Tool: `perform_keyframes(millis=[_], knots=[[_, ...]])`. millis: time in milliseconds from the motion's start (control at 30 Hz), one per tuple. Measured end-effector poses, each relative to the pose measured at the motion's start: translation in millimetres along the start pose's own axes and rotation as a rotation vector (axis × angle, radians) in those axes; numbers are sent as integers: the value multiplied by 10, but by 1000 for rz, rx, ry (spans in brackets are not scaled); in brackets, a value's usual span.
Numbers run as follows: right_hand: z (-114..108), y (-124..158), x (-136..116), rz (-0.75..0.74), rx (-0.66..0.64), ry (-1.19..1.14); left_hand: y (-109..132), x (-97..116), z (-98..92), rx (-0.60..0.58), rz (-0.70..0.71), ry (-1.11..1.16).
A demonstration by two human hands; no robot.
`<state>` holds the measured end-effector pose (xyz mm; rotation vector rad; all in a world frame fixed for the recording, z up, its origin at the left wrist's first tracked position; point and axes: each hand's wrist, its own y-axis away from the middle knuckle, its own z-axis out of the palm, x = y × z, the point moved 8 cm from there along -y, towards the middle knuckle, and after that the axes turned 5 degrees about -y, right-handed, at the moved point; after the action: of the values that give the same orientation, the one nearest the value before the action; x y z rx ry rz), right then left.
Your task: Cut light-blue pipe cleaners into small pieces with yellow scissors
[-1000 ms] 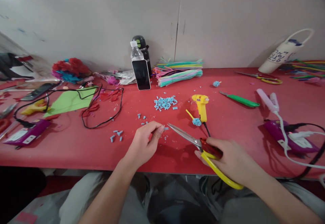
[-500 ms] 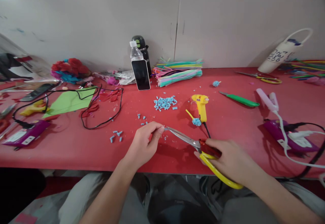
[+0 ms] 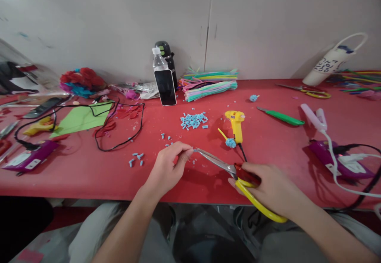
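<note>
My right hand [image 3: 268, 187] grips a pair of scissors [image 3: 218, 163] with yellow and red handles, its blades pointing left. The blade tips meet the fingertips of my left hand [image 3: 170, 165]. Thumb and forefinger there pinch a tiny blue piece, mostly hidden by the fingers; it looks like the short blue pieces nearby. A pile of those blue pieces [image 3: 193, 120] lies beyond my hands, and several loose ones [image 3: 138, 157] are to the left. A yellow glue gun [image 3: 236, 124] stands behind the scissors, with a blue cluster on a yellow stick [image 3: 230, 142] beside it.
Bundles of pipe cleaners [image 3: 210, 86] lie by the wall, right of a propped phone [image 3: 165, 88] and bottles. A green-handled knife [image 3: 284, 117] rests at right. Purple power strips [image 3: 339, 159] sit at both sides, with a looping black cable [image 3: 141, 124] at left.
Both hands stay almost in place. The scissors have shifted very slightly to the right, with their tips still at the left fingertips.
</note>
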<state>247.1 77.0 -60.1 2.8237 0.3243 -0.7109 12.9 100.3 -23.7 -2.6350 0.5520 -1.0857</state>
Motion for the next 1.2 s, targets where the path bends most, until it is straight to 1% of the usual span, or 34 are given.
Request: perform_keyframes(millis=[400, 933, 1200], knots=[[25, 3, 36, 6, -30, 17, 4, -2, 17, 1, 5, -5], [22, 4, 34, -12, -10, 20, -2, 29, 0, 5, 21, -10], [47, 3, 46, -11, -17, 40, 3, 16, 22, -18, 8, -7]])
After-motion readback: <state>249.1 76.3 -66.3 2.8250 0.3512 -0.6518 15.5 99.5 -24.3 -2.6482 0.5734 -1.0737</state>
